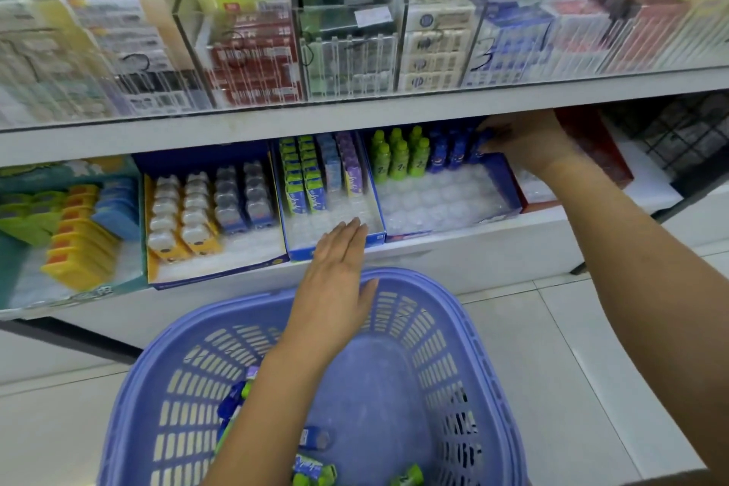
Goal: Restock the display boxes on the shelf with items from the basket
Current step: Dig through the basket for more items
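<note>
Head view: nearest, the lilac basket (453,308) sits on the floor tiles, with green and blue packets (311,473) loose at its near end; above its far rim the left hand (339,280) hovers palm down, fingers straight and close together, tips at the front edge of the middle display box (376,237); further in, the right hand (524,142) reaches to the back of the bottle box (501,174), fingers curled around the rightmost blue bottle (479,149), beside rows of green bottles (398,156); above, a white shelf (355,106) carries clear cases.
</note>
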Motion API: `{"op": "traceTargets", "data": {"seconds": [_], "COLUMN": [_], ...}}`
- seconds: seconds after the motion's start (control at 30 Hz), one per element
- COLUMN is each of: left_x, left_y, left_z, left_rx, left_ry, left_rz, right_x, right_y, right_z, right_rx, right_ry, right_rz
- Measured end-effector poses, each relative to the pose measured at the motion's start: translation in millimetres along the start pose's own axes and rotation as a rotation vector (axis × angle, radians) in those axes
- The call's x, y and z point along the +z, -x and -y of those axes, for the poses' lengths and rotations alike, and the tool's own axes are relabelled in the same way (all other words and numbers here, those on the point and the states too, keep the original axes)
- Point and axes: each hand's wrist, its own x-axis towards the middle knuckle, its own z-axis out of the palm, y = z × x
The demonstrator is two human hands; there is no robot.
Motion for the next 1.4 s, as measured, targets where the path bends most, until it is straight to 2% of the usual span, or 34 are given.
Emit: {"op": "traceTargets", "data": {"seconds": [0.17, 0.3, 0.37, 0.5, 0.53, 0.57, 0.63, 0.73, 0.8, 0.87, 0.93, 1.03, 1.23, 1.4], "left_x": [3, 0, -8, -22, -23, -21, -13, 15, 40, 64, 83, 101, 115, 121], "left_y": [-1, -1, 2, 14, 18, 23, 34, 55, 74, 96, 118, 149, 168, 170], "left_z": [1, 1, -1, 3, 7, 11, 23, 46, 61, 74, 84, 95, 113, 120], "left_rx": [-0.01, -0.001, -0.005, -0.05, -0.08, -0.119, -0.223, -0.431, -0.49, -0.484, -0.473, -0.5, -0.663, -0.706], "left_ry": [0.016, 0.064, 0.151, 0.289, 0.323, 0.353, 0.382, 0.264, 0.114, -0.016, -0.093, -0.073, 0.018, 0.045], "left_rz": [-0.009, 0.014, -0.039, -0.192, -0.203, -0.189, -0.107, 0.147, 0.379, 0.612, 0.79, 0.916, 0.853, 0.826], "right_x": [8, 9, 6, 5, 7, 9, 23, 79, 133, 183, 222, 264, 319, 342], "right_y": [-9, -9, -9, 12, 23, 35, 68, 124, 160, 195, 221, 247, 266, 275], "right_z": [0, 4, 10, 43, 57, 71, 99, 123, 120, 107, 87, 61, 45, 42], "right_rx": [-0.022, 0.018, 0.029, 0.003, -0.025, -0.046, -0.078, -0.125, -0.151, -0.164, -0.15, -0.13, -0.076, -0.08], "right_ry": [0.217, 0.227, 0.307, 0.416, 0.432, 0.468, 0.473, 0.349, 0.377, 0.467, 0.468, 0.411, 0.316, 0.263], "right_rz": [0.014, 0.04, 0.09, -0.047, -0.016, 0.097, 0.445, 0.896, 1.084, 1.161, 1.187, 1.172, 1.027, 0.977]}}
